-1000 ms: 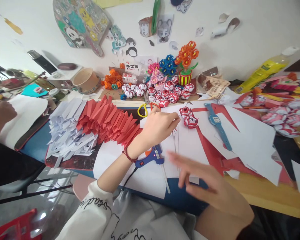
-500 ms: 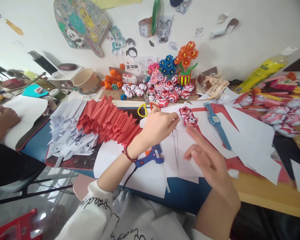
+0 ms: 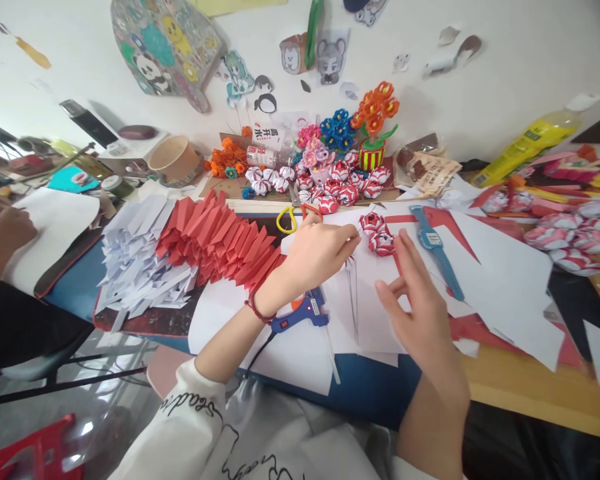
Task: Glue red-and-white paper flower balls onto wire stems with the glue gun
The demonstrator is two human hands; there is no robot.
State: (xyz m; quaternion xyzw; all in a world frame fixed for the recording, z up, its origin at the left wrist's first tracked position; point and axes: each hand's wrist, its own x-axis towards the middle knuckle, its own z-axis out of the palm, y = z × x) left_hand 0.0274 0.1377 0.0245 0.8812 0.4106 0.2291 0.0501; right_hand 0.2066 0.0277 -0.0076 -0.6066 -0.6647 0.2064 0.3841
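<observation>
My left hand (image 3: 323, 250) is closed in a pinch above the blue glue gun (image 3: 300, 315); what its fingertips hold is too small to make out. My right hand (image 3: 420, 300) is raised with its fingers apart and nothing in it. Between the hands, two red-and-white paper flowers (image 3: 380, 241) sit at the back of the white paper, and thin wire-like sticks (image 3: 353, 300) run below my left fingertips. Left of my left hand are folded red paper strips (image 3: 215, 237) and folded white strips (image 3: 143, 250).
Yellow-and-orange scissors (image 3: 286, 220) lie behind my left hand. A blue watch (image 3: 436, 243) and white paper sheets (image 3: 505, 273) lie right. Finished flowers (image 3: 340, 183) line the wall. Another person's hand (image 3: 5, 227) is at far left.
My right hand has shifted slightly up and its fingers have turned more upright. My left hand stays almost in place. The other person's hand has moved a little.
</observation>
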